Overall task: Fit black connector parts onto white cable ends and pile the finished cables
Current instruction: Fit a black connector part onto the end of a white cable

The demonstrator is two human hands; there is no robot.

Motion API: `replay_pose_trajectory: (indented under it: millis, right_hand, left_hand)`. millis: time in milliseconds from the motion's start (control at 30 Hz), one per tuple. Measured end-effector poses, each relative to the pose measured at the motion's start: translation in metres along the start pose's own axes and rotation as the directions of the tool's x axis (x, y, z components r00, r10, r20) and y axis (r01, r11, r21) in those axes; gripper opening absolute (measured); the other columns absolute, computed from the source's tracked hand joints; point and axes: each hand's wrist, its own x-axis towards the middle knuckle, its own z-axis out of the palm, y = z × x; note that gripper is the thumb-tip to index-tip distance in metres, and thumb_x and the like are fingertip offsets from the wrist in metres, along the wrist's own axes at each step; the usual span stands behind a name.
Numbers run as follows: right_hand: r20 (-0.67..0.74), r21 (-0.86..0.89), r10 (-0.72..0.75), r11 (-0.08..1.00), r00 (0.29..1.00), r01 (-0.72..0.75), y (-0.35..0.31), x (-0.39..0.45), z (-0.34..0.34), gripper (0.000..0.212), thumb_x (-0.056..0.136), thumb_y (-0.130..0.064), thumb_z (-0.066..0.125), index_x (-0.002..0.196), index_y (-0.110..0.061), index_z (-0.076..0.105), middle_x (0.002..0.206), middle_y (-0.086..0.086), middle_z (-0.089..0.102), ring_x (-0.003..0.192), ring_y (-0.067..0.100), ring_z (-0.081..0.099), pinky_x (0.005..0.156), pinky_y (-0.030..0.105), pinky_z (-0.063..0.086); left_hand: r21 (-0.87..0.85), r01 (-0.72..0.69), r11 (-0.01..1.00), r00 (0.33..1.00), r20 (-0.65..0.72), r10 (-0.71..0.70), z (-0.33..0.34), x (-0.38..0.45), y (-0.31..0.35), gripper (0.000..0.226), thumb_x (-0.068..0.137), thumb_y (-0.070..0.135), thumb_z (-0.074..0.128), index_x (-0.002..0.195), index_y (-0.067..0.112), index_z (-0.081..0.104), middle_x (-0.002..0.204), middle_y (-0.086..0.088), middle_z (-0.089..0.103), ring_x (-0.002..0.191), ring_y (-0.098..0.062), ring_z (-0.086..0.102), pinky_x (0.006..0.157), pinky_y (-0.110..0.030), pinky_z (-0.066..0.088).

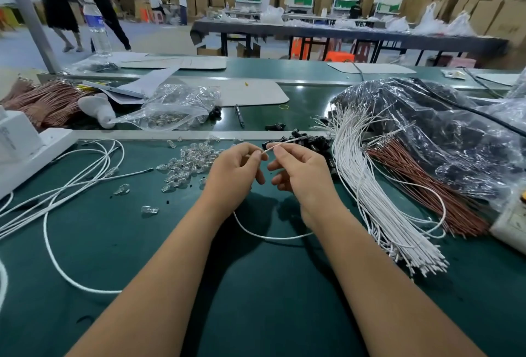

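Observation:
My left hand (236,173) and my right hand (299,171) are close together above the green bench, both pinching one white cable (273,237). Its end sticks up between the fingertips and its loop hangs down to the mat under my wrists. Just beyond my hands lies a heap of small black connector parts (301,141). A thick bundle of white cables (370,194) fans out to the right of my right hand. Looser white cables (71,185) lie spread out on the left.
Several clear small bulbs (187,165) are scattered left of my hands. Brown wires (421,183) and a plastic bag of black parts (427,123) lie at the right. A white box (25,145) stands at the left, a grey device (509,222) at the right edge.

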Motion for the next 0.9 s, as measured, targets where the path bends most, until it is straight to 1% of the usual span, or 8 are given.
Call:
replay_pose_trajectory:
  millis: [133, 200, 300, 433, 667, 733, 800, 900]
  right_hand:
    - [-0.011, 0.057, 0.015, 0.998, 1.000, -0.014, -0.006, 0.000, -0.002, 0.011, 0.095, -0.019, 0.059, 0.094, -0.019, 0.070, 0.069, -0.002, 0.065, 0.050, 0.008, 0.055, 0.052, 0.019, 0.047]
    - [0.003, -0.171, 0.009, 0.985, 1.000, -0.008, -0.012, 0.000, -0.008, 0.008, 0.094, -0.024, 0.062, 0.089, -0.019, 0.067, 0.073, 0.000, 0.067, 0.049, 0.005, 0.057, 0.052, 0.019, 0.047]
    - [0.208, -0.721, 0.078, 0.686, 0.975, 0.099, -0.028, -0.006, -0.033, 0.033, 0.082, -0.047, 0.071, 0.078, -0.014, 0.068, 0.069, -0.001, 0.068, 0.054, 0.007, 0.058, 0.056, 0.023, 0.047]
    - [0.321, -0.922, 0.427, 0.344, 0.846, 0.176, -0.040, -0.018, -0.054, 0.022, 0.067, -0.040, 0.083, 0.074, -0.025, 0.068, 0.061, -0.016, 0.063, 0.061, 0.005, 0.057, 0.059, 0.023, 0.041]
    - [0.297, -0.670, 0.108, 0.731, 0.949, 0.127, -0.031, -0.007, -0.049, 0.012, 0.081, -0.027, 0.075, 0.077, -0.016, 0.073, 0.050, -0.009, 0.058, 0.044, 0.001, 0.047, 0.047, 0.014, 0.039]
    - [0.214, -0.587, 0.020, 0.802, 0.977, 0.112, -0.026, -0.004, -0.042, 0.013, 0.082, -0.028, 0.074, 0.077, -0.017, 0.072, 0.044, -0.015, 0.051, 0.039, -0.002, 0.042, 0.042, 0.009, 0.032]
    - [0.144, -0.511, 0.019, 0.858, 0.989, 0.058, -0.021, -0.002, -0.035, 0.006, 0.083, -0.020, 0.070, 0.078, -0.018, 0.068, 0.039, -0.017, 0.047, 0.038, -0.001, 0.039, 0.039, 0.009, 0.029]
    - [0.043, -0.222, 0.118, 0.969, 0.992, -0.105, -0.021, -0.002, -0.031, 0.010, 0.084, -0.005, 0.063, 0.088, -0.015, 0.064, 0.043, -0.014, 0.046, 0.038, 0.004, 0.035, 0.040, 0.017, 0.030]
  left_hand:
    - [0.009, -0.029, 1.000, 1.000, -0.003, 0.029, -0.001, 0.000, -0.001, 0.018, 0.098, 0.021, 0.050, 0.088, 0.022, 0.065, 0.056, 0.004, 0.061, 0.045, -0.005, 0.042, 0.050, -0.020, 0.036]
    - [0.069, -0.053, 0.996, 0.995, -0.086, 0.059, -0.002, 0.002, -0.003, 0.017, 0.097, 0.020, 0.051, 0.088, 0.022, 0.066, 0.055, 0.005, 0.057, 0.042, -0.002, 0.039, 0.047, -0.019, 0.033]
    - [0.282, -0.014, 0.959, 0.956, -0.276, 0.095, -0.011, 0.007, -0.009, 0.018, 0.098, 0.018, 0.049, 0.097, 0.017, 0.067, 0.057, 0.007, 0.054, 0.049, -0.009, 0.044, 0.050, -0.028, 0.035]
    - [0.476, 0.057, 0.877, 0.929, -0.348, 0.128, -0.022, 0.009, -0.017, 0.024, 0.099, 0.012, 0.043, 0.107, 0.009, 0.065, 0.079, -0.005, 0.063, 0.066, -0.017, 0.046, 0.056, -0.028, 0.028]
    - [0.682, -0.139, 0.718, 0.936, -0.147, 0.321, -0.014, 0.004, -0.001, 0.026, 0.093, 0.010, 0.052, 0.113, 0.016, 0.068, 0.122, -0.004, 0.060, 0.112, -0.027, 0.044, 0.092, -0.033, 0.035]
    - [0.343, -0.259, 0.903, 0.960, -0.009, 0.278, -0.005, -0.004, 0.010, 0.023, 0.095, 0.018, 0.050, 0.108, 0.020, 0.068, 0.100, 0.001, 0.069, 0.094, -0.020, 0.058, 0.083, -0.031, 0.046]
    - [0.071, -0.160, 0.985, 0.980, 0.135, 0.149, 0.007, -0.012, 0.017, 0.021, 0.096, 0.031, 0.048, 0.104, 0.025, 0.066, 0.071, 0.005, 0.066, 0.063, -0.013, 0.056, 0.060, -0.028, 0.045]
    - [0.039, -0.134, 0.990, 0.984, 0.122, 0.129, 0.014, -0.014, 0.014, 0.023, 0.097, 0.031, 0.054, 0.088, 0.015, 0.067, 0.049, 0.009, 0.041, 0.047, -0.008, 0.034, 0.051, -0.026, 0.030]
